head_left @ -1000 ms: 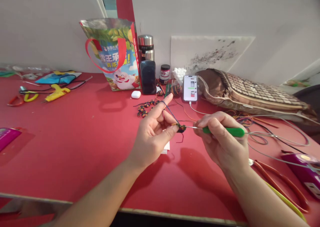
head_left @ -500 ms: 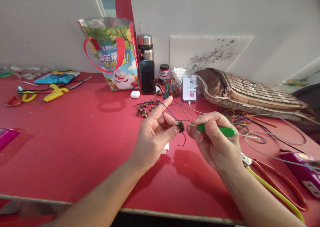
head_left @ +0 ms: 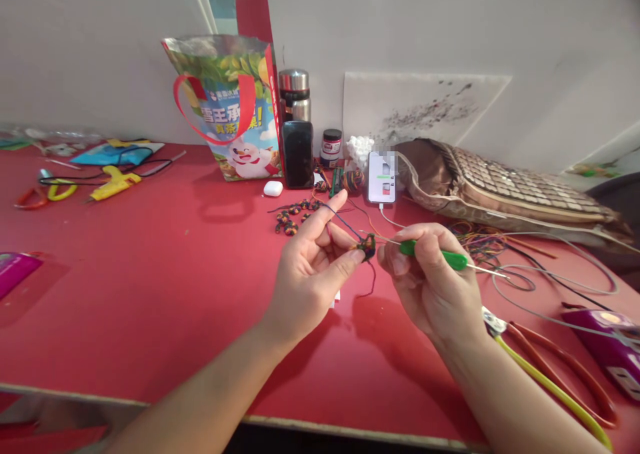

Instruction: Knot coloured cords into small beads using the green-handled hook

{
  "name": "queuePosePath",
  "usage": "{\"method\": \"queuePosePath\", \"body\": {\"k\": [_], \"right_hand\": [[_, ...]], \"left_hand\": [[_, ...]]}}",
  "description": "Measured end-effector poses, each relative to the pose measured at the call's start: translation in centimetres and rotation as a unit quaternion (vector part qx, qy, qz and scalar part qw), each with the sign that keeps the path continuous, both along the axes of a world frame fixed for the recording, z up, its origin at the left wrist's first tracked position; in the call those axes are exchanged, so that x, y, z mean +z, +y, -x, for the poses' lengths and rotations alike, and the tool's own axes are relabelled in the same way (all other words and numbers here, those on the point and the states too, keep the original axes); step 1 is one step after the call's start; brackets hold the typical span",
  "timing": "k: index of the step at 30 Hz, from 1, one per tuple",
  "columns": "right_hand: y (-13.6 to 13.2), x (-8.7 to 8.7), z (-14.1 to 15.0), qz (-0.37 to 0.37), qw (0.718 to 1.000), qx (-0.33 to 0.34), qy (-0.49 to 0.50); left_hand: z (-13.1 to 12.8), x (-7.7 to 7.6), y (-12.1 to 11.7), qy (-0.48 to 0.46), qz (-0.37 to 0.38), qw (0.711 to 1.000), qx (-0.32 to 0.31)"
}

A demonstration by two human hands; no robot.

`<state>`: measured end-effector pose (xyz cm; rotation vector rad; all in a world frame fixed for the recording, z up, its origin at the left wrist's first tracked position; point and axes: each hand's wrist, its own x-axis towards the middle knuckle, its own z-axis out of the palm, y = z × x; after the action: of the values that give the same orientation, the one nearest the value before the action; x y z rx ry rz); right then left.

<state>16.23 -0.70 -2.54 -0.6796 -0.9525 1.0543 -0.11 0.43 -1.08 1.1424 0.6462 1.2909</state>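
Observation:
Between thumb and fingers, my left hand (head_left: 313,267) pinches a small dark multicoloured crochet piece (head_left: 369,246). A strand of dark blue yarn (head_left: 345,221) runs from the piece up over my raised left index finger, and a short tail hangs below it. My right hand (head_left: 435,281) grips the green handle of a crochet hook (head_left: 456,261), whose thin metal shaft points left to the piece. The hook's thin tip shows just behind the piece's upper edge. Another metal end sticks out of the handle to the right.
Finished-looking curled yarn pieces (head_left: 287,224) lie beyond my left hand, near a yarn ball (head_left: 353,181) and a lit phone (head_left: 381,177). Pliers (head_left: 545,367) and a purple box (head_left: 600,341) are at right. A glue gun (head_left: 114,183) and shopping bag (head_left: 235,114) stand farther left.
The crochet piece has turned, showing more of its upper edge above my left thumb. The hook has shifted slightly right in my right hand, and the view has moved a little.

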Motion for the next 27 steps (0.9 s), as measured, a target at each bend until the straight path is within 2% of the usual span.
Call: {"method": "queuePosePath", "body": {"k": [12,17,27], "right_hand": [[0.2,0.1,-1.0,0.000,0.999,0.010,-0.030],[0.3,0.5,-1.4,0.005,0.998,0.038,-0.046],[0.2,1.2,-1.8,0.004,0.998,-0.001,-0.061]], "left_hand": [[0.2,0.7,-0.3,0.041,-0.038,0.998,0.004],[0.4,0.8,-0.3,0.058,-0.044,0.997,-0.020],[0.4,0.8,-0.5,0.068,-0.065,0.995,-0.031]]}}
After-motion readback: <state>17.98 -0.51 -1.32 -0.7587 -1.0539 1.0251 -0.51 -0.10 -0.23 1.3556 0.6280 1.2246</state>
